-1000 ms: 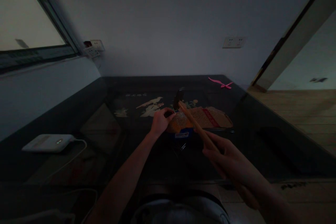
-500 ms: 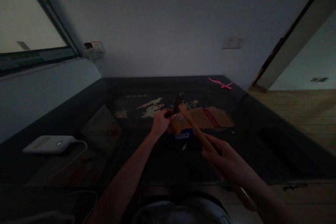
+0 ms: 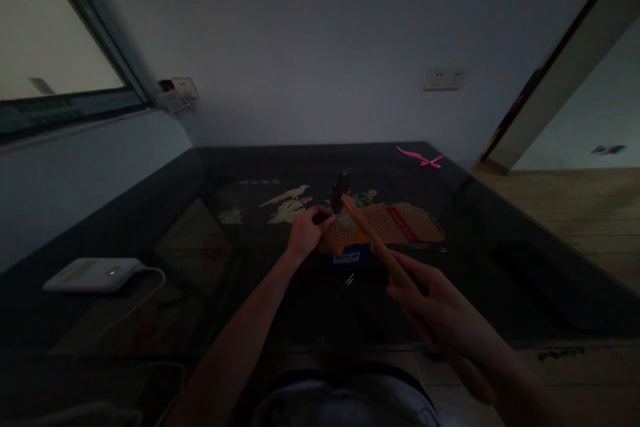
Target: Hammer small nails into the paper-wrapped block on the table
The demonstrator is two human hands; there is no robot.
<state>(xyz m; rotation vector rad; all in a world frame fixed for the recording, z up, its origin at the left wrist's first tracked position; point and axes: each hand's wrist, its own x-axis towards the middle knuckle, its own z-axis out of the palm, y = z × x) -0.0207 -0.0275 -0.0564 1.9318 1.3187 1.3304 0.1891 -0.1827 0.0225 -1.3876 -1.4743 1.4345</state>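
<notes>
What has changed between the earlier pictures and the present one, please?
The hammer, held in the right hand, dipped slightly at its head, then rose again. Nothing was visibly taken or let go. The left hand, cardboard and ribbon stayed in place.

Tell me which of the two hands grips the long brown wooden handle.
The right hand, wrapped around the long brown wooden handle; the left hand is off it, by the left end of the patterned brown, red-striped piece.
</notes>
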